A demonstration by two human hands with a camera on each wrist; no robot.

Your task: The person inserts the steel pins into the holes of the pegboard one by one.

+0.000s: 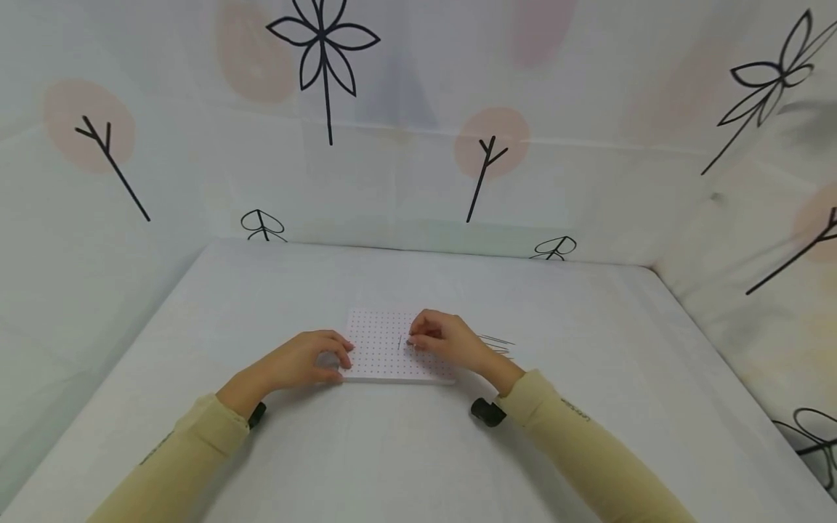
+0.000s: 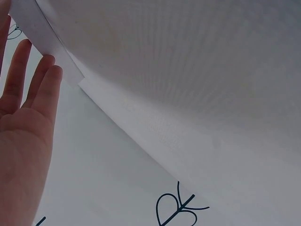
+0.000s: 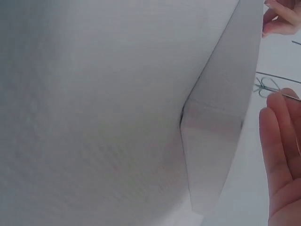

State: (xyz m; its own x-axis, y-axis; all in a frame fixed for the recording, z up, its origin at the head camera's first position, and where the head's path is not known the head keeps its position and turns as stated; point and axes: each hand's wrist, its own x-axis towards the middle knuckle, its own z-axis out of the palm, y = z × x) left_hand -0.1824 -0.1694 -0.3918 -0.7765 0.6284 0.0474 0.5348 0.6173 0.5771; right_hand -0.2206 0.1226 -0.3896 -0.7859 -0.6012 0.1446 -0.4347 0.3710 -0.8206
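Note:
A white board (image 1: 375, 356) with a grid of small dots lies flat on the table. My left hand (image 1: 307, 361) rests against its left edge, the fingertips at the side and the thumb near the front corner. Nearly straight fingers (image 2: 44, 87) touch the board's side wall (image 2: 54, 49) in the left wrist view. Over the board's right half, my right hand (image 1: 451, 341) pinches a thin dark stick (image 3: 290, 97) between thumb and fingertips. Another thin stick (image 1: 399, 342) stands upright from the board just left of those fingertips.
Several thin dark sticks (image 1: 497, 340) lie to the right of the board, partly behind the right hand. The white table (image 1: 392, 450) meets a patterned cloth backdrop (image 1: 392, 181) at its far edge. Dark wrist cameras (image 1: 487, 412) hang below both forearms.

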